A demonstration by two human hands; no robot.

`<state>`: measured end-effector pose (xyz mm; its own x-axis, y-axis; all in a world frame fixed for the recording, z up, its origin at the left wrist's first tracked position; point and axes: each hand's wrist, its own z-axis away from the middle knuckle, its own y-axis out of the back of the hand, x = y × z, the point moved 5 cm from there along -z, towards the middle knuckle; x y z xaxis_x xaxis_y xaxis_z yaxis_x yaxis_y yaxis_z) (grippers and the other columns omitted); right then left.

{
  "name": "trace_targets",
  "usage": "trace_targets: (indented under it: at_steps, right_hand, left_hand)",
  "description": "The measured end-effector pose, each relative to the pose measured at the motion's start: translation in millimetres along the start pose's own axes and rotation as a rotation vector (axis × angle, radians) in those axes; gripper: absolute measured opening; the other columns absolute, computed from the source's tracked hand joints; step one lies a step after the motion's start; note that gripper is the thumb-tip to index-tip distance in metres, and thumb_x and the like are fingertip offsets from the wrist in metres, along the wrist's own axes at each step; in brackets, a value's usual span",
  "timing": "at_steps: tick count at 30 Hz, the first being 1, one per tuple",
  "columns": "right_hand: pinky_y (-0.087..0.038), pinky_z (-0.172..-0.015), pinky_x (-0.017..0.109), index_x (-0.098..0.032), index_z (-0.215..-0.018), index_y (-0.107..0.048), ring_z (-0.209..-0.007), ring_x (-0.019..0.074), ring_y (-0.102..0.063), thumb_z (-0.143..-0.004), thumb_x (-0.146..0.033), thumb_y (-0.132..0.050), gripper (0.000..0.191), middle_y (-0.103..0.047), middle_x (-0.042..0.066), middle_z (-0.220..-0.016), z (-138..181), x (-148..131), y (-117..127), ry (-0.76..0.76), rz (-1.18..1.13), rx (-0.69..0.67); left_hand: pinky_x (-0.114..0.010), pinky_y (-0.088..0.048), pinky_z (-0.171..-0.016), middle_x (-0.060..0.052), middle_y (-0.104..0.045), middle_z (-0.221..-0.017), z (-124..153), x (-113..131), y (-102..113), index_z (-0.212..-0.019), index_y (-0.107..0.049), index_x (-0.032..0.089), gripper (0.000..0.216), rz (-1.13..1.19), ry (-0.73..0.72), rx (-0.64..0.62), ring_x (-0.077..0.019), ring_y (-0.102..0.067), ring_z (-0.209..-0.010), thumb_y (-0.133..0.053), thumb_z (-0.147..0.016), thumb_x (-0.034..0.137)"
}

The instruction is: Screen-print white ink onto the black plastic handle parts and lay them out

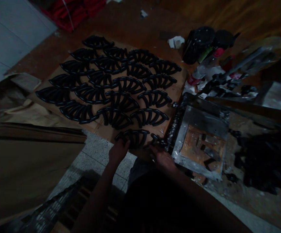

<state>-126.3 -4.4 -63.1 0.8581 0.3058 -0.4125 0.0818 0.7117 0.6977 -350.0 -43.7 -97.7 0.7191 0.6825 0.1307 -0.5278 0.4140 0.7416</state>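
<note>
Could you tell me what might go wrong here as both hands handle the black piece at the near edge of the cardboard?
1. The black piece sits at the near edge of the cardboard; it might slip off.
2. The left hand and right hand work close to the packed rows, so a nudge could shift neighbours.
3. The light is dim, so misplacement may go unnoticed.

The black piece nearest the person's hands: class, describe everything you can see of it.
The black piece is a glossy, curved, leaf-like frame with ribs across its opening; the material is unclear in the dim light. It lies flat at the near edge of the cardboard sheet. The left hand touches its left end, the right hand its right.
</note>
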Motion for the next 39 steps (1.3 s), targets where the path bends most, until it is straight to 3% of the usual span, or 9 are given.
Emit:
trace_targets:
  at_steps: [7, 18, 33, 39]
  right_hand:
    - [-0.032, -0.117, 0.039, -0.012, -0.149, -0.042, -0.143, 0.0268, -0.036, -0.094, -0.023, -0.051, 0.057, -0.042, 0.016, -0.153, -7, -7, -2, 0.036, -0.004, -0.003]
    - [-0.031, -0.118, 0.039, -0.009, -0.149, -0.04, -0.143, 0.0255, -0.037, -0.094, -0.023, -0.052, 0.058, -0.041, 0.018, -0.153, -7, -8, -6, 0.002, -0.046, -0.016]
    - [-0.032, -0.118, 0.039, -0.013, -0.15, -0.041, -0.143, 0.0258, -0.036, -0.094, -0.021, -0.052, 0.058, -0.042, 0.017, -0.153, -2, -8, -17, 0.063, -0.015, -0.001]
    - [-0.033, -0.118, 0.042, -0.017, -0.149, -0.043, -0.143, 0.0253, -0.036, -0.094, -0.021, -0.051, 0.056, -0.041, 0.015, -0.154, 2, -5, -16, 0.084, -0.033, -0.001]
  left_hand:
    - [-0.032, -0.045, -0.071, -0.013, -0.073, -0.105, -2, 2, 0, -0.102, -0.057, 0.02, 0.037, 0.051, -0.04, 0.008, -0.0288, -0.069, -0.101, -0.038, -0.096, 0.052]
    - [-0.03, -0.044, -0.069, -0.01, -0.073, -0.101, -6, 3, 0, -0.1, -0.055, 0.021, 0.036, 0.089, -0.081, 0.02, -0.0258, -0.069, -0.097, -0.037, -0.097, 0.052]
    - [-0.034, -0.047, -0.072, -0.012, -0.073, -0.106, 7, 1, 3, -0.112, -0.055, 0.023, 0.044, 0.032, -0.047, 0.043, -0.0296, -0.07, -0.098, -0.034, -0.095, 0.058]
    - [-0.035, -0.047, -0.073, -0.011, -0.074, -0.102, 12, 1, 8, -0.106, -0.057, 0.024, 0.043, 0.005, -0.01, 0.057, -0.0302, -0.07, -0.095, -0.035, -0.095, 0.059]
